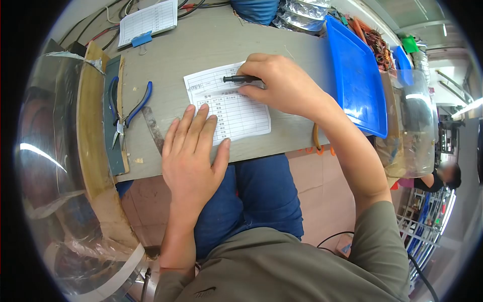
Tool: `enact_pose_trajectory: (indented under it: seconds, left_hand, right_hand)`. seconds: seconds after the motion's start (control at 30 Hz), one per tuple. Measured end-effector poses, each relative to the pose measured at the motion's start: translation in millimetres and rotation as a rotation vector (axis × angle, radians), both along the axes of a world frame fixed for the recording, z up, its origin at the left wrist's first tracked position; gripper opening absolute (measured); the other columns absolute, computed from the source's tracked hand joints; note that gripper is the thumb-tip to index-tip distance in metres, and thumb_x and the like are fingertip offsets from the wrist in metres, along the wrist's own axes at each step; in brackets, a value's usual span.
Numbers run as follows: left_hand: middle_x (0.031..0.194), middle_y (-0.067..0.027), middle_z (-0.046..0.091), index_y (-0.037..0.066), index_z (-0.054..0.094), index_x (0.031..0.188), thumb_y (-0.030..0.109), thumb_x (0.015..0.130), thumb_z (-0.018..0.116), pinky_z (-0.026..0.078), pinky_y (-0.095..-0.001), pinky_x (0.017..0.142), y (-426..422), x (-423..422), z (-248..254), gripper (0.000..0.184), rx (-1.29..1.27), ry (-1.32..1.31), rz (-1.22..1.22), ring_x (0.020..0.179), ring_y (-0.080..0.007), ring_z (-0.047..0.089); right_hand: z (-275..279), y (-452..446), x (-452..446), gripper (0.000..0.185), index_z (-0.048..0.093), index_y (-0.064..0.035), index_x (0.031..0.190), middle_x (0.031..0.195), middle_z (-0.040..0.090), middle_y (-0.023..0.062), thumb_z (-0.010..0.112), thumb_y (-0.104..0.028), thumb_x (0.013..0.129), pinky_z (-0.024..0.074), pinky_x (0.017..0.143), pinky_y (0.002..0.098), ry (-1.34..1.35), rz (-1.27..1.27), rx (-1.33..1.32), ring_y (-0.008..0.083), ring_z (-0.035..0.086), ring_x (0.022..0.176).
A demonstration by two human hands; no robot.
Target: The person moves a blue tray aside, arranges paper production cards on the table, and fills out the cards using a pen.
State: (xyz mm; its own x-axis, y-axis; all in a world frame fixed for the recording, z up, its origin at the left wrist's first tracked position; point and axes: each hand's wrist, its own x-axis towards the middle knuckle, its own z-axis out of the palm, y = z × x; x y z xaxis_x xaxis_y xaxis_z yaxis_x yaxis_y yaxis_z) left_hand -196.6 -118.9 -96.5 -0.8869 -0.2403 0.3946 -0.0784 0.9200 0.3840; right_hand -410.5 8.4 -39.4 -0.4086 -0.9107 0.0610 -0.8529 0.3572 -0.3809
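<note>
A white printed form (246, 121) with a table of rows lies slightly tilted on the grey tabletop (282, 50). My left hand (193, 146) rests flat on its lower left edge, fingers stretched out and holding nothing. Over the upper right part of the paper, my right hand (271, 80) grips a black pen (234, 79) between thumb and fingers. The pen points left, above some handwriting near the sheet's top. My right hand covers the sheet's upper right corner.
Blue-handled pliers (121, 118) and a metal strip (152, 128) lie at the left. Clipped papers (148, 22) are at the back left. A blue tray (354, 75) stands at the right, with wires behind it. Another person (443, 178) is far right.
</note>
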Motion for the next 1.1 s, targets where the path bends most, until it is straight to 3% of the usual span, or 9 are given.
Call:
enact_pose_trajectory:
  seconds: [0.43,0.63,0.77,0.87,0.97,1.1]
  left_hand:
    - [0.142,-0.0108,0.067,0.005,0.071,0.129,0.023,0.091,0.074,0.041,-0.0513,0.119,-1.4,-0.2,-1.0,0.041,0.007,0.003,-0.01,0.141,-0.0314,0.057]
    - [0.142,-0.0109,0.068,0.005,0.072,0.127,0.023,0.092,0.073,0.041,-0.0508,0.119,-0.7,-0.9,-1.6,0.04,0.023,0.049,-0.016,0.141,-0.0313,0.057]
    - [0.141,-0.0109,0.068,0.005,0.073,0.126,0.023,0.092,0.073,0.041,-0.0505,0.119,1.6,-0.7,-2.2,0.039,0.011,0.019,-0.005,0.141,-0.0313,0.057]
    - [0.141,-0.0105,0.068,0.005,0.073,0.126,0.023,0.092,0.074,0.041,-0.0502,0.119,2.1,-2.5,5.8,0.039,0.025,-0.042,0.005,0.141,-0.0314,0.057]
    - [0.141,-0.0101,0.068,0.006,0.073,0.126,0.023,0.092,0.074,0.041,-0.0502,0.119,0.0,-0.5,3.3,0.038,0.023,-0.015,0.006,0.141,-0.0315,0.057]
    - [0.141,-0.0101,0.068,0.006,0.072,0.127,0.023,0.092,0.074,0.04,-0.0507,0.119,-0.7,-0.6,-4.7,0.039,0.006,0.034,-0.006,0.141,-0.0314,0.057]
  right_hand:
    - [-15.7,-3.3,-4.5,0.018,0.07,-0.0002,0.093,0.094,0.071,0.0183,0.064,-0.017,0.09,0.0568,0.083,0.05,0.125,0.002,0.055,0.0395,0.07,0.091]
    - [-14.9,17.5,-34.3,0.019,0.069,-0.0006,0.091,0.093,0.07,0.0187,0.063,-0.019,0.091,0.0578,0.077,0.0505,0.381,-0.19,0.1,0.0403,0.071,0.085]
    - [-14.9,31.0,-51.1,0.015,0.071,-0.0003,0.094,0.093,0.07,0.018,0.064,-0.013,0.09,0.0589,0.078,0.0491,0.558,-0.351,0.296,0.0398,0.072,0.086]
    - [-9.7,25.8,-42.0,0.017,0.074,-0.0004,0.099,0.096,0.071,0.0171,0.066,-0.013,0.09,0.0588,0.081,0.0477,0.422,-0.288,0.004,0.0392,0.072,0.089]
    - [16.1,11.1,-17.8,0.02,0.076,-0.0015,0.104,0.1,0.073,0.0162,0.069,-0.015,0.09,0.0578,0.084,0.0476,0.034,-0.257,0.055,0.0388,0.072,0.091]
    - [3.2,11.9,-7.8,0.02,0.075,-0.0004,0.104,0.099,0.073,0.0166,0.074,-0.015,0.09,0.0563,0.082,0.045,0.008,-0.074,-0.005,0.0373,0.07,0.09]
